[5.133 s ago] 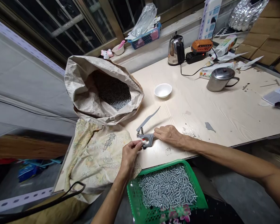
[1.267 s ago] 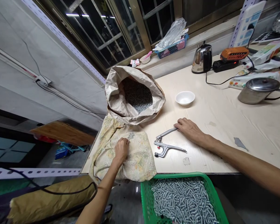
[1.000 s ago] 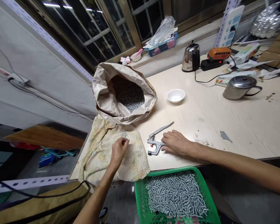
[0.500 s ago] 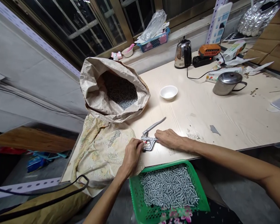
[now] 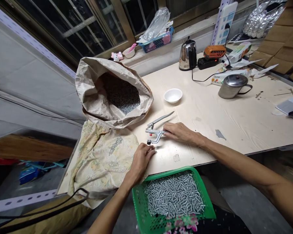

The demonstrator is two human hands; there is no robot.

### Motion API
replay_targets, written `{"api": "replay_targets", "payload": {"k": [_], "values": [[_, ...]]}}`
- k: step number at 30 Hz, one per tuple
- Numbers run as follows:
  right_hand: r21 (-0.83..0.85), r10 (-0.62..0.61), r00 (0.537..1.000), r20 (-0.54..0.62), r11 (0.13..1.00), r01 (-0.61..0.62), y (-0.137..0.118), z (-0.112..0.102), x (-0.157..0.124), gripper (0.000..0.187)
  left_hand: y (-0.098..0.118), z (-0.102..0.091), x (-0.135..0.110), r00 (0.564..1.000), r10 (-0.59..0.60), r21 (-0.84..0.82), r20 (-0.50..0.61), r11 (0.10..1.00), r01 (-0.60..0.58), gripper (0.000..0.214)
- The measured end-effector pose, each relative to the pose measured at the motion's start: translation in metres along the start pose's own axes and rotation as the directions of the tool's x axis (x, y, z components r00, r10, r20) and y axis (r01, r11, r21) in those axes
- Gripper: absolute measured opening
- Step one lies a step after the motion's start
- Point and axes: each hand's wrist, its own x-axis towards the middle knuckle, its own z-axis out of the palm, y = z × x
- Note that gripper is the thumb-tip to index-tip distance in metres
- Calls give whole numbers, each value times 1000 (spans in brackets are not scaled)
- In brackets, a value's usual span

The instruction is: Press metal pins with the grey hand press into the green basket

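Note:
My right hand (image 5: 179, 132) is closed round the lower handle of grey metal snap-fastener pliers (image 5: 156, 136), just above the table. Their upper handle stands raised, with a spring at the pivot and a red tip in the jaw. My left hand (image 5: 142, 160) is below the jaw and apart from it, fingers curled together; whatever they may hold is hidden. Near my lap, a green basket (image 5: 136, 208) holds a mass of small ribbed silver metal pieces (image 5: 174, 195). Several similar pieces (image 5: 115, 146) lie on the patterned cloth (image 5: 100, 169) left of my left hand.
An open woven sack (image 5: 88, 87) with dark metal pieces inside leans at the back left. Behind the pliers is a white bowl (image 5: 173, 96). Farther right stand a lidded steel mug (image 5: 230, 89), a kettle (image 5: 185, 57) and an orange battery (image 5: 214, 52) on a charger.
The pliers have been lifted up and away from my left hand by my right hand. My left fingers have come off the jaw and drawn slightly down. The view has shifted a little.

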Motion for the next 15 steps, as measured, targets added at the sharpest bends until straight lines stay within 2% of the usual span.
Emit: {"api": "replay_targets", "payload": {"k": [3, 6, 8, 10, 12, 14, 15], "values": [[-51, 5, 1000, -6, 999, -5, 1, -1, -1, 20, 0, 8, -3, 991, 95, 163, 89, 981, -108, 28], [-142, -4, 1000, 14, 990, 6, -1, 1, -2, 20, -5, 6, -6, 995, 95, 176, 43, 979, -101, 28], [-214, -15, 1000, 18, 977, 18, -3, 4, -3, 20, -8, 1, -6, 998, -2, 38, -69, 999, 5, 23], [-274, -40, 999, 27, 961, 46, -5, 9, -3, 21, -9, -5, -5, 971, -193, -200, -139, 966, 163, 22], [-307, -87, 995, 45, 947, 96, -7, 13, -4, 22, -7, -8, -4, 929, -354, -447, -108, 852, 273, 28], [-322, -143, 987, 70, 933, 158, -8, 17, -5, 22, -3, -7, -4, 911, -408, -599, -56, 744, 296, 34], [-328, -165, 983, 80, 927, 183, -9, 18, -5, 23, -1, -5, -4, 911, -410, -630, -51, 720, 290, 36]]}}
